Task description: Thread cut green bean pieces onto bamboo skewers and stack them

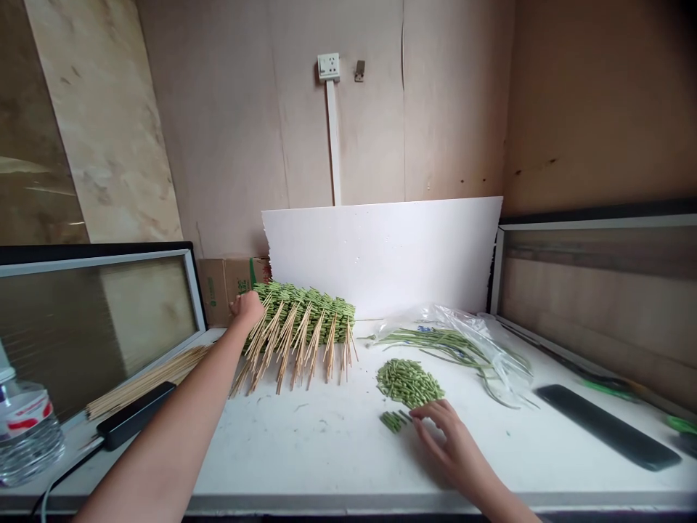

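Note:
My left hand point(247, 308) is closed in a fist at the left end of a tall stack of green skewers point(305, 309). Its fingertips and whatever they grip are hidden. Bare bamboo ends point(297, 349) fan out from the stack toward me. My right hand point(449, 439) is low over the table, thumb and forefinger pinched at a cut green stem piece point(404, 415). Left of those fingertips lies a small row of cut stems point(391, 421). Just behind is a loose heap of short green stem pieces point(408, 382).
Long green stems point(435, 339) lie partly in a clear plastic bag point(479, 338). Bamboo sticks point(147, 381), a black power strip point(137, 415) and a water bottle point(26, 428) stand left. A dark flat slab point(607, 427) lies right. A white board point(386, 258) leans behind.

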A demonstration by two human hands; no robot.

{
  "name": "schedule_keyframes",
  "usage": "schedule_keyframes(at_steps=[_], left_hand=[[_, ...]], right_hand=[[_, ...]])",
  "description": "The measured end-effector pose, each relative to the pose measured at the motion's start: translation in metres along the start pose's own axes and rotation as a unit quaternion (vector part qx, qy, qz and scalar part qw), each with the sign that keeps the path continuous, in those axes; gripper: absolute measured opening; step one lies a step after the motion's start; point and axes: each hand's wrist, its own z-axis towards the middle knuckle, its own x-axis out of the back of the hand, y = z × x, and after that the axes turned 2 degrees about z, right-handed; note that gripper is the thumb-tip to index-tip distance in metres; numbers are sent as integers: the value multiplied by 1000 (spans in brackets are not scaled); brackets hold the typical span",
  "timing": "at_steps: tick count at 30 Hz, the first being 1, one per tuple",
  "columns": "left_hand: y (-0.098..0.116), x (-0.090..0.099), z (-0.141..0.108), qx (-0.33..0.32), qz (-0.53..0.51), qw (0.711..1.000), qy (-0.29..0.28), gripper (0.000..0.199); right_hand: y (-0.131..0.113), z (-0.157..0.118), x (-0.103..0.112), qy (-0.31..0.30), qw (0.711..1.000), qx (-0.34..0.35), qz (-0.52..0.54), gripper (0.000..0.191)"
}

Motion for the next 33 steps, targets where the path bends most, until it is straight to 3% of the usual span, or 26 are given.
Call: schedule_keyframes(at_steps=[5,12,18,22,26,30,33], left_hand=[[6,-1,-8,3,46,999,-5,32],[-2,4,-16,-46,42,998,30,20],[-25,17,-14,-66,11,995,76,36],[-60,31,-9,-45,10,995,85,43],[-115,36,-7,-2,28,998,59,40],[-177,26,-15,29,47,998,-9,23],[-212,9,-27,31,45,997,-58,14]], right_hand=[[-1,0,0,2,1000,9,-4,26],[-4,-1,0,3,1000,11,-8,29],[-5,1,2,-5,1000,12,-4,32],[-2,1,1,-10,1000,7,-14,30],[0,1,0,-8,1000,6,-30,28],[2,2,-2,1,999,17,-45,28],[5,3,-3,11,998,23,-52,28]])
